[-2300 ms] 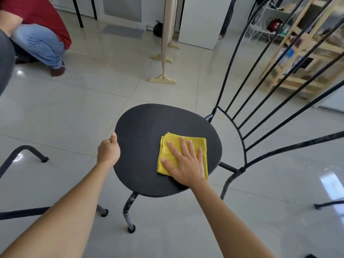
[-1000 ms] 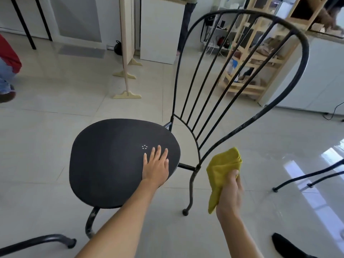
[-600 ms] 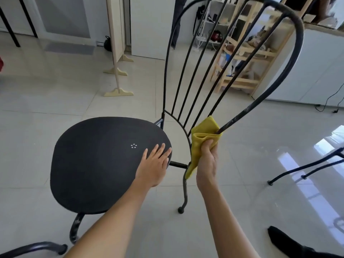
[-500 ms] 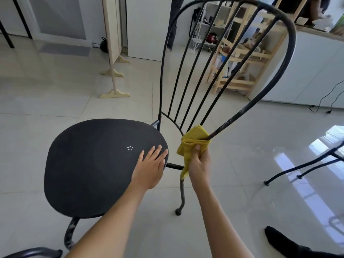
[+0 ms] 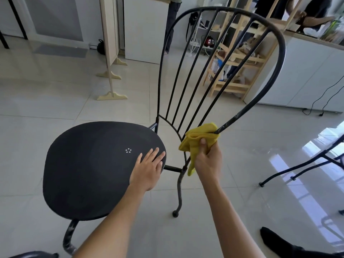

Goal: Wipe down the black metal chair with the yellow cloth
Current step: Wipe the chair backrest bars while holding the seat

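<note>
Yellow cloth (image 5: 200,141): wrapping the black metal chair's (image 5: 260,101) lower backrest rail.
Right hand (image 5: 207,160): clamping that cloth.
Left hand (image 5: 148,169): lying flat, fingers spread, on seat (image 5: 89,164).

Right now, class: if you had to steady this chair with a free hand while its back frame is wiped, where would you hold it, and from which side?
Probably the seat edge nearest the backrest, pressing from above: it is broad and flat, where the left hand lies.

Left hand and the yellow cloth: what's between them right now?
Head view: bare floor, the lower backrest rod, between left hand and yellow cloth.
</note>
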